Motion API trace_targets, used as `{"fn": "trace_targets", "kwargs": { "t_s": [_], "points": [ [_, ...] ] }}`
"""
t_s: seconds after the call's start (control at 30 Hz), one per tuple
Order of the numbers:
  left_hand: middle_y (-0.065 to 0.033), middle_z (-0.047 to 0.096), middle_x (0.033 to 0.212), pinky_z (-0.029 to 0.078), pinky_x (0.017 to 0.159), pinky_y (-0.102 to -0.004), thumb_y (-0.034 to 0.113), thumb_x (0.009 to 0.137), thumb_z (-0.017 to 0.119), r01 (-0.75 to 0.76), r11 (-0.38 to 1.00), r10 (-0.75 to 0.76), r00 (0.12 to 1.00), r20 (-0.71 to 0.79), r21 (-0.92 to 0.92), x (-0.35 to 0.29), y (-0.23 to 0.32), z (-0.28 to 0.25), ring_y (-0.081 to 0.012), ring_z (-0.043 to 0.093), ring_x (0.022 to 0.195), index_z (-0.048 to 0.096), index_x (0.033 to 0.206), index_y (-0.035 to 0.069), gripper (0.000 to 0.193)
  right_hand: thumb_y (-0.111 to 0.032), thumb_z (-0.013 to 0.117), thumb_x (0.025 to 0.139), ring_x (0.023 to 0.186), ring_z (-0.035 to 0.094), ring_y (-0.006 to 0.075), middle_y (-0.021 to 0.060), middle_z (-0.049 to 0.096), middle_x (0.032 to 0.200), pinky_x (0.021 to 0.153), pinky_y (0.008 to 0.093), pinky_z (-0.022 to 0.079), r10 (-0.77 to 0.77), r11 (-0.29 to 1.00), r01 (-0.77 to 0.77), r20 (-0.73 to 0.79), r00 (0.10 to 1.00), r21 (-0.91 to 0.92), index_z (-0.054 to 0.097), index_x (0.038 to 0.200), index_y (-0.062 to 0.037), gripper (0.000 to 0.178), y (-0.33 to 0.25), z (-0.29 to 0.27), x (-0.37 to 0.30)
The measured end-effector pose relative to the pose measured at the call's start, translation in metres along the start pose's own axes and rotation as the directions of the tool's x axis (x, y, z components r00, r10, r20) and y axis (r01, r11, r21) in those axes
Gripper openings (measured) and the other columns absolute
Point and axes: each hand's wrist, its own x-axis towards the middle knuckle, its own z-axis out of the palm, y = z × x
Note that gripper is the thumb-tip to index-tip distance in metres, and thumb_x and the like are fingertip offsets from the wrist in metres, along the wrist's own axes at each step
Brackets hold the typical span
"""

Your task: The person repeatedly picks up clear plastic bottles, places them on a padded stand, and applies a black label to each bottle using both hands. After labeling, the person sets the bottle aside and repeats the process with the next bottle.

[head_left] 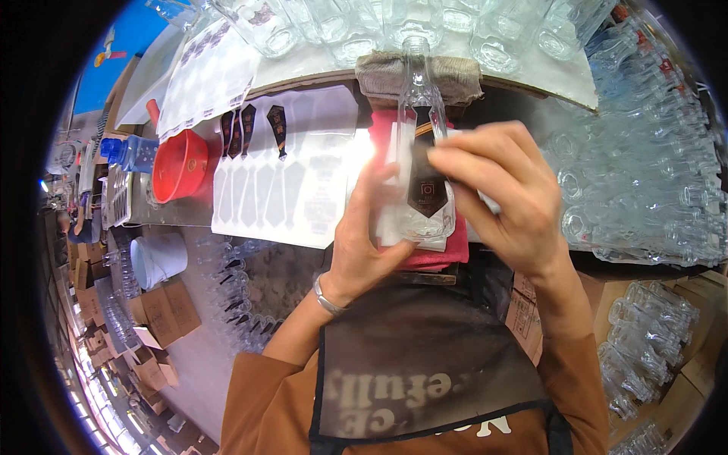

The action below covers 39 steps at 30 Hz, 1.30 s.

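Observation:
A clear glass bottle [429, 98] lies with its neck away from me, propped on a rolled cloth [379, 74] and a pink cloth [436, 262]. On its face is a black tie-shaped label [429, 186] with an orange stripe. My left hand [358, 239] grips the bottle along its left side, the thumb at the base; its other fingers are blurred. Slightly blurred, my right hand [504, 189] has its fingers closed together, the tips at the label's right edge. Whatever they might pinch is hidden.
Left of the bottle lies a label sheet [326, 182] with a few black labels [278, 130] on it. Beyond it stand a red bucket [180, 167] and a blue-capped jug [136, 154]. Clear bottles [637, 152] crowd the right side and line the shelf ahead. Boxes [168, 312] stand on the floor.

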Motion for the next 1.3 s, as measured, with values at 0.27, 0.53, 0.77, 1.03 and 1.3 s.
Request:
{"fn": "trace_targets", "kwargs": {
  "t_s": [0.27,0.53,0.77,1.03,1.3],
  "points": [
    [-0.0217,0.051,0.146,0.047,0.101,-0.0383,0.006,0.070,0.085,0.021,0.999,-0.022,1.000,0.020,0.025,0.000,0.003,-0.001,-0.0258,0.059,0.114,0.011,0.160,0.002,0.117,-0.002,0.069,0.075,0.082,0.067,0.0322,0.0146,0.069,0.092,0.073,0.0400,0.055,0.111,0.979,-0.142,0.208,0.972,0.143,0.069,0.101,-0.0032,0.026,-0.003,-0.001,0.015],
    [-0.0224,0.050,0.147,0.046,0.103,-0.0390,0.004,0.070,0.083,0.014,1.000,-0.014,0.998,0.056,-0.005,0.002,0.003,-0.004,-0.0290,0.059,0.122,0.013,0.159,0.001,0.113,-0.010,0.066,0.091,0.089,0.070,0.0195,0.0129,0.074,0.102,0.080,0.0304,0.055,0.322,0.945,-0.320,-0.028,0.946,0.069,0.069,0.119,-0.0018,0.030,0.055,0.010,0.040],
    [-0.0167,0.057,0.138,0.050,0.097,-0.0365,0.032,0.092,0.072,0.252,0.827,-0.295,0.956,-0.007,-0.503,0.037,-0.002,-0.022,-0.0245,0.064,0.114,0.042,0.147,-0.004,0.073,-0.013,0.062,0.092,0.092,0.071,0.0254,0.0166,0.073,0.104,0.083,0.0327,0.054,0.407,0.912,-0.391,-0.174,0.897,0.123,0.068,0.113,0.0012,0.026,0.067,0.013,0.036],
    [0.0041,0.048,0.068,0.037,0.059,-0.0234,0.054,0.101,0.053,0.598,0.770,-0.550,0.799,0.242,-0.223,0.135,0.012,-0.017,-0.0068,0.042,0.062,0.057,0.076,0.007,0.053,-0.018,0.049,0.100,0.083,0.055,0.0061,0.0023,0.064,0.092,0.076,0.0206,0.042,0.758,0.400,-0.597,0.116,0.643,0.696,0.068,0.101,0.0008,0.027,0.048,-0.004,-0.006],
    [0.0059,0.046,0.070,0.033,0.057,-0.0222,0.053,0.100,0.056,0.523,0.849,-0.505,0.845,0.177,-0.076,0.134,0.002,-0.009,-0.0042,0.039,0.063,0.060,0.081,0.006,0.051,-0.023,0.050,0.106,0.064,0.049,0.0055,-0.0018,0.055,0.069,0.058,0.0203,0.038,0.652,0.595,-0.596,0.109,0.750,0.540,0.068,0.114,-0.0005,0.030,0.039,0.010,-0.016]
  ]
}}
